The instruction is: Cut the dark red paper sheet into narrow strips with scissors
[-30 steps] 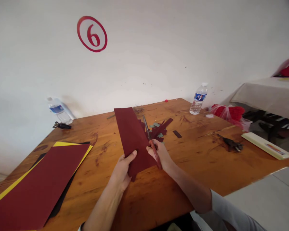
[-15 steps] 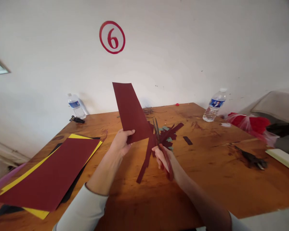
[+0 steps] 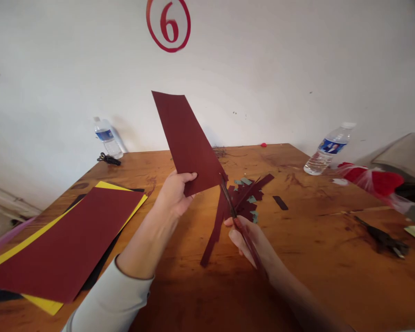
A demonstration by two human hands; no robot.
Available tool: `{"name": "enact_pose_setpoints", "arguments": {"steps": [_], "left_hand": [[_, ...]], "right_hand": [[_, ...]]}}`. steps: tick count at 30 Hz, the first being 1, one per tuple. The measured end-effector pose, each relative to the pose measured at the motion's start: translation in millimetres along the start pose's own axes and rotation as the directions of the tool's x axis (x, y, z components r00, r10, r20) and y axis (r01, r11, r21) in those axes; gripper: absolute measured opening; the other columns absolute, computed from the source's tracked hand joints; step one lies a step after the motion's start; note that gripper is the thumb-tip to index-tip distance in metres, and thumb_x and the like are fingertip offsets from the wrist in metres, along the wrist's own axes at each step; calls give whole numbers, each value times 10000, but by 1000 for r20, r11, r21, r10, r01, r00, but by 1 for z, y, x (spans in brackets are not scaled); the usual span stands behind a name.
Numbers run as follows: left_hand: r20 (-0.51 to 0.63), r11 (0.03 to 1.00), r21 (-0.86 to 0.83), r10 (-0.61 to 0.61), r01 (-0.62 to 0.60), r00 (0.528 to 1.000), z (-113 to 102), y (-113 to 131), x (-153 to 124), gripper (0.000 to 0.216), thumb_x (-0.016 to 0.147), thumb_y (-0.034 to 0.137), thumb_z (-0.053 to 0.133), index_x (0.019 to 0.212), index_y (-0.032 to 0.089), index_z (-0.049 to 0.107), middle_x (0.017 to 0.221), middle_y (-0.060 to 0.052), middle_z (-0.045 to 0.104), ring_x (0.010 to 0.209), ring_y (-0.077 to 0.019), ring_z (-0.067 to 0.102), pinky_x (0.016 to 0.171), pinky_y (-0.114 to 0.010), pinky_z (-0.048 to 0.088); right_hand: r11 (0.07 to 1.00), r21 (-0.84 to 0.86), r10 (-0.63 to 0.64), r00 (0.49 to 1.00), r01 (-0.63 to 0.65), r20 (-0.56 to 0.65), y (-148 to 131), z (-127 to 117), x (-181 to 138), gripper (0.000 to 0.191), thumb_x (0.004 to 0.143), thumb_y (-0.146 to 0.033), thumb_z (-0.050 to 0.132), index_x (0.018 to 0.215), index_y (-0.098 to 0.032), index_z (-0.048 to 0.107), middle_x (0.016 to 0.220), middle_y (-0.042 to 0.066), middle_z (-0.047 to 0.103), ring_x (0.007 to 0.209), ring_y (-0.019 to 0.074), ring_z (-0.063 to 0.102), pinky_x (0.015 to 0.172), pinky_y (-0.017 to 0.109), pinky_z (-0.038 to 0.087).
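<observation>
My left hand (image 3: 175,193) pinches the lower left corner of a dark red sheet of paper (image 3: 190,143), thumb on its face, and holds it tilted above the table. My right hand (image 3: 247,237) is closed round the red handles of a pair of scissors (image 3: 230,203). Their blade tips meet the sheet's lower right edge; I cannot tell whether the paper lies between the blades. Beneath them on the table is a heap of dark red paper strips (image 3: 214,235) with small grey-green scraps (image 3: 251,199).
Dark red, yellow and black sheets (image 3: 76,240) lie stacked at the left on the wooden table (image 3: 297,276). Two water bottles (image 3: 328,150) stand at the back corners. Black pliers (image 3: 383,237) lie at the right, a black clip-like object (image 3: 109,159) at the back left.
The scissors have come up to the sheet's lower right edge, and their blades have moved closer together. The view has shifted slightly downward. My left hand still grips the sheet.
</observation>
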State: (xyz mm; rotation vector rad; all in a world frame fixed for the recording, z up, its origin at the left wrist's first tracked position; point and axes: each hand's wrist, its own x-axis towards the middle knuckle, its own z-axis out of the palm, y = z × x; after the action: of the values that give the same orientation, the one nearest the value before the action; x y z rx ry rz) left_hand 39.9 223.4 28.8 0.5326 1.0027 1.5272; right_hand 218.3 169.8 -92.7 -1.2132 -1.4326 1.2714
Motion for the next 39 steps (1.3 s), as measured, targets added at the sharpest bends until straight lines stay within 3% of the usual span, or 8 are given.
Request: {"name": "enact_pose_setpoints", "arguments": {"steps": [6,10,16,32,39], "left_hand": [[60,999,26,-20,19,998,3,1,-6,261,674,-72,621,845,115,687,776,-47,744,707,-150,689,664,-247,570],[92,999,43,-34,30,995,4,3,-8,242,649,-65,653,793,126,692,769,-52,751,698,-152,688,673,-246,574],[98,1000,13,-5,4,995,4,0,-10,251,651,-59,666,801,135,720,781,-50,763,744,-171,707,727,-272,588],[133,1000,-2,23,-23,991,4,-8,-9,246,611,-14,741,792,151,722,814,-55,779,841,-212,727,864,-341,584],[185,999,-30,17,-12,983,0,-9,-6,271,616,-16,729,839,138,738,859,-62,790,819,-194,728,772,-292,593]], "right_hand": [[998,-58,-21,998,17,-63,1,-3,0,253,749,-442,687,841,-214,629,554,-50,431,486,118,391,444,244,308],[999,-41,-13,998,11,-54,-4,-2,-2,284,758,-465,675,865,-206,626,557,-54,428,496,126,421,453,246,316],[1000,10,6,1000,-5,-24,-7,-1,-4,227,801,-397,644,919,-205,613,525,-91,352,446,101,336,444,240,291],[998,69,-5,1000,6,-16,-15,-2,-7,316,772,-491,624,882,-196,588,522,-95,371,415,88,318,422,248,269],[1000,9,-28,999,28,-36,-22,-2,-10,261,790,-447,615,862,-198,591,509,-90,375,422,87,329,425,235,270]]}}
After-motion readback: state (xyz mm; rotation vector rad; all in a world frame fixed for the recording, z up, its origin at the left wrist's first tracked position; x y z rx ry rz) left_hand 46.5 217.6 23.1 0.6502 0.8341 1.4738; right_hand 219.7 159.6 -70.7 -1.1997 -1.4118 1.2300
